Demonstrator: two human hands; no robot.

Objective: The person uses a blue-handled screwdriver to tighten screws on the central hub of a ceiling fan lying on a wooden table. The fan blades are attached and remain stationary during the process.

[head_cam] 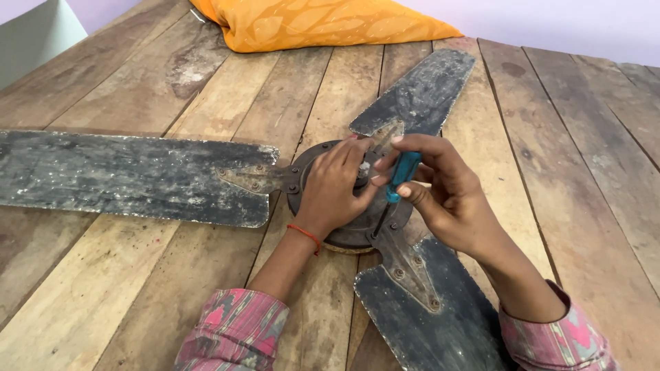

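Slippage is the risk: the right hand [440, 189] pinches a blue-handled screwdriver [397, 184] tilted on a screw of the ceiling fan hub [313, 165]. Its tip could skid toward the left hand [337, 189], whose fingers press curled on the hub's centre.

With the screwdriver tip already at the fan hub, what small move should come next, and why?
Probably turn the blue-handled screwdriver while pressing down: the right hand grips it, its tip sits at a screw where the near blade bracket meets the round metal hub, and the left hand steadies the hub.
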